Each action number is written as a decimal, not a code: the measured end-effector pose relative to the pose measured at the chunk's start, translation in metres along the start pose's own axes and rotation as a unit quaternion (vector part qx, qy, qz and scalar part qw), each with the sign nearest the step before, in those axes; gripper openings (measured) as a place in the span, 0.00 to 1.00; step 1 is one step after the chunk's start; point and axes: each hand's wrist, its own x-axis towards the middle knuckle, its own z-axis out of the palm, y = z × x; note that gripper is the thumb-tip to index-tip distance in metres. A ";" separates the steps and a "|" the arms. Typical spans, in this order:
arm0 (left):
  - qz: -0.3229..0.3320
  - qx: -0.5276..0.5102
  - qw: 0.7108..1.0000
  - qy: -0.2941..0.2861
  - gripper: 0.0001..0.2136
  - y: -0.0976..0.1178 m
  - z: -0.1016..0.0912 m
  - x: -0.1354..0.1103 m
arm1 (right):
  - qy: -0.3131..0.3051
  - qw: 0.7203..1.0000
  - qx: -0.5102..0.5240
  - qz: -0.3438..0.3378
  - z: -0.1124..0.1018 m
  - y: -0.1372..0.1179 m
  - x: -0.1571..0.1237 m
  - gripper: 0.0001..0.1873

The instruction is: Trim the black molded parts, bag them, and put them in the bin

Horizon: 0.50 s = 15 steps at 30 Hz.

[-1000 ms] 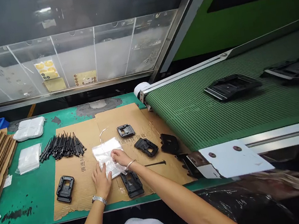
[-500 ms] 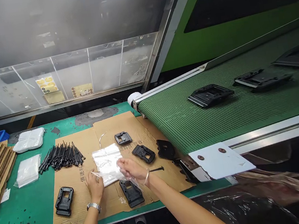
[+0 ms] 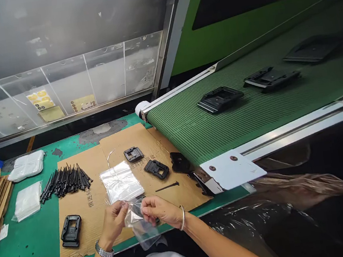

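While the left hand [image 3: 116,221] and the right hand [image 3: 162,210] pinch a thin transparent plastic bag [image 3: 143,228] between them, near the glossy clear-plastic bag stack [image 3: 121,181], bag opening appears underway; the next move likely calls for separating its layers.

Black rectangular plastic frames [image 3: 70,239]: three fully visible on brown cardboard [image 3: 91,235], one near left edge, two toward back right corner. Dark plastic parts [image 3: 218,100] on ribbed green belt [image 3: 184,126]: three discernible. Stacks of clear plastic bags [image 3: 121,182]: three. Separate transparent bag [image 3: 146,235]: one. Slim black rods [image 3: 67,180]: one loose, heap uncountable.
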 end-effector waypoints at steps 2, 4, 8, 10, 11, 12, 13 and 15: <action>0.010 0.013 1.000 -0.011 0.13 0.001 -0.002 0.001 | 0.024 1.000 0.007 -0.005 -0.004 0.004 -0.005 0.23; 0.017 0.027 0.999 -0.021 0.14 0.001 -0.002 0.001 | 0.061 0.998 -0.002 -0.016 -0.005 0.009 -0.008 0.24; -0.005 0.033 0.999 -0.016 0.18 -0.004 0.008 -0.003 | 0.101 0.994 -0.009 -0.036 -0.005 0.017 -0.012 0.26; -0.010 0.028 1.000 -0.006 0.19 -0.009 0.014 -0.005 | 0.093 0.995 0.000 -0.047 -0.005 0.021 -0.016 0.26; -0.009 0.025 1.000 -0.002 0.19 -0.011 0.016 -0.005 | 0.088 0.995 0.002 -0.049 -0.005 0.023 -0.018 0.26; -0.007 0.024 1.000 0.000 0.19 -0.013 0.017 -0.006 | 0.082 0.995 0.000 -0.049 -0.006 0.024 -0.019 0.25; -0.004 0.032 0.999 0.002 0.18 -0.015 0.017 -0.006 | 0.077 0.996 -0.002 -0.045 -0.007 0.026 -0.021 0.25; 0.013 0.080 0.996 0.025 0.17 -0.018 0.017 -0.007 | 0.074 0.997 -0.014 -0.031 -0.009 0.030 -0.022 0.25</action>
